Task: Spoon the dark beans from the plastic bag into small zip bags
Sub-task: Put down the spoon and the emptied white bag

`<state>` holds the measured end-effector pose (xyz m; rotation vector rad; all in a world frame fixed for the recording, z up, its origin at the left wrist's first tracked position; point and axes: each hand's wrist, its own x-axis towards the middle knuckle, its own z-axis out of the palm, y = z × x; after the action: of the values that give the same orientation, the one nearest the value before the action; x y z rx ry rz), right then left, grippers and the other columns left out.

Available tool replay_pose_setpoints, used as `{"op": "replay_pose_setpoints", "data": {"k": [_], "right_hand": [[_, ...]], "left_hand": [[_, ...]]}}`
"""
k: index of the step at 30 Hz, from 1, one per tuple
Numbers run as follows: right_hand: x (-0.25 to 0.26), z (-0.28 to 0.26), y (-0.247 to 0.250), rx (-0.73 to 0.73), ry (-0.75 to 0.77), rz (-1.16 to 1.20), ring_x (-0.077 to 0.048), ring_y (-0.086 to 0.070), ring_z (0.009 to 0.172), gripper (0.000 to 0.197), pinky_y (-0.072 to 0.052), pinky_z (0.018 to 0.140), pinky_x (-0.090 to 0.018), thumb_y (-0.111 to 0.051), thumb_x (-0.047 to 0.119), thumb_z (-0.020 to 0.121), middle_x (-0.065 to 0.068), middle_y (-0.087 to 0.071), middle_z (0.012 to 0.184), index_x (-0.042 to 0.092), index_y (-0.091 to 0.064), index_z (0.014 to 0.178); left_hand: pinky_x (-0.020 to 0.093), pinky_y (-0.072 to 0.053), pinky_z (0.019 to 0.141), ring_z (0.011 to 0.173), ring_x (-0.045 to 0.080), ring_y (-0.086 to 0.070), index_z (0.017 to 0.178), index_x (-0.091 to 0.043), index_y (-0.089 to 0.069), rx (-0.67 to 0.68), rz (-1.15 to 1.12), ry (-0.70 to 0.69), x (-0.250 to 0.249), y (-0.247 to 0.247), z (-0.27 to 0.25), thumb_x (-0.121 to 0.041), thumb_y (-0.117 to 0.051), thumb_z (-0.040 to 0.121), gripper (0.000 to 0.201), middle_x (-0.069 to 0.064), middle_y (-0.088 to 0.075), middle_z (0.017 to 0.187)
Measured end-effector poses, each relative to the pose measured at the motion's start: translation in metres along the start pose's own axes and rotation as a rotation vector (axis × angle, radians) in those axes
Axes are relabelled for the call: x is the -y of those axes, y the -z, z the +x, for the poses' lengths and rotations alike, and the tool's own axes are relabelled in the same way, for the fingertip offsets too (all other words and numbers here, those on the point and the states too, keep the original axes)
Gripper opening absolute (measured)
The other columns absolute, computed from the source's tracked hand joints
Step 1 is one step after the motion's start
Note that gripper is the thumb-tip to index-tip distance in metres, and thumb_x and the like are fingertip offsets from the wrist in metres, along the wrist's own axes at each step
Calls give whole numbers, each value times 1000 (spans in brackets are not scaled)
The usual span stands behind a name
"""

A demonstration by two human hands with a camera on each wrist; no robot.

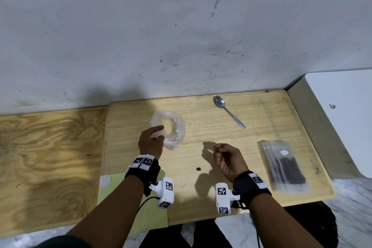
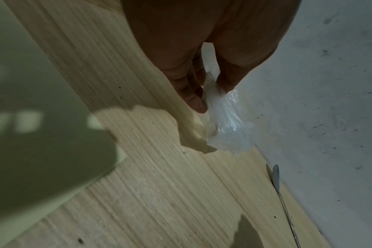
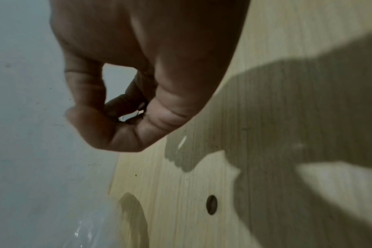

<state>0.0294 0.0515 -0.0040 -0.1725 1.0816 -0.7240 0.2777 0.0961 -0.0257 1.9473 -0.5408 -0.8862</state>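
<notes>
Plastic bag (image 1: 169, 129): crumpled on the desk (image 1: 201, 157), pinched by left hand (image 1: 150, 143) fingers (image 2: 194, 99).
Right hand (image 1: 229, 159): fingers curled together, pinching something small; unclear what.
Spoon (image 1: 229, 111): beyond right fingers.

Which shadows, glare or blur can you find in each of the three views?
Head view: hard shadows of both hands on the wooden board, edges bent by the wide lens. Left wrist view: left hand dark, glare on the plastic bag. Right wrist view: right hand soft and dim, broad shadows on the board.
</notes>
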Motion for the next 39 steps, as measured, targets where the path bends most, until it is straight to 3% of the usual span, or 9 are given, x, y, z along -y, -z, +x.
{"op": "replay_pose_setpoints", "data": {"k": [3,8,11,15,19,23,27,31,39], "right_hand": [[-5,-2,1,18,-33,-42,-14,-40,45,12,-33,39,-18,-39,2,67,-10,-51,66,6,-50,63],[-17,1,-2,4,39,-694,-16,-22,47,15,-19,45,-22,-51,9,51,-5,-35,51,12,-37,56],[-29,4,2,41,163,-1073,-18,-37,46,24,-32,49,-24,-61,2,65,2,-41,45,11,-46,49],[-44,5,10,84,324,-1304,3,-57,57,36,-45,60,-13,-80,7,72,23,-61,56,26,-58,51],[-56,8,14,37,407,-1312,-13,-64,73,28,-54,67,-16,-85,5,69,-2,-73,89,23,-63,64],[-59,12,15,63,462,-1402,-3,-62,68,38,-51,69,-18,-78,1,73,7,-65,75,24,-53,57],[-60,14,14,80,454,-1466,-14,-64,71,33,-54,71,-27,-72,5,80,-1,-66,73,24,-53,61],[-52,-2,2,-53,403,-1263,-5,-63,67,24,-48,63,-14,-62,11,89,8,-63,61,14,-60,66],[-32,-8,-19,-23,-3,-64,-10,-37,48,23,-36,43,-20,-49,18,100,0,-47,65,14,-49,78]], "left_hand": [[46,-58,83,81,25,-69,94,-36,-74,-2,-7,-2,-2,0,-2,-1,-65,79,40,1,-61,119],[43,-59,82,80,27,-69,97,-32,-74,9,1,-3,-2,3,-6,0,-64,80,38,-2,-61,112],[42,-59,81,80,27,-69,95,-33,-74,15,4,-1,1,5,-9,1,-64,80,39,-1,-62,114],[41,-59,80,79,28,-69,99,-29,-75,14,18,2,6,10,-13,0,-63,80,37,1,-63,115],[40,-58,79,78,29,-68,97,-30,-75,11,16,9,11,14,-17,0,-64,79,37,3,-65,113],[39,-57,78,79,28,-68,96,-31,-75,11,17,11,14,17,-18,0,-64,79,36,4,-65,114],[36,-56,75,79,28,-68,97,-29,-75,25,21,1,13,19,-19,0,-63,79,36,4,-64,115],[29,-50,68,79,26,-67,96,-28,-75,32,19,7,13,23,-19,1,-63,80,35,4,-64,117],[43,-57,81,83,26,-68,87,-38,-74,59,27,-44,-1,24,-19,-2,-63,79,38,4,-65,117]]}}
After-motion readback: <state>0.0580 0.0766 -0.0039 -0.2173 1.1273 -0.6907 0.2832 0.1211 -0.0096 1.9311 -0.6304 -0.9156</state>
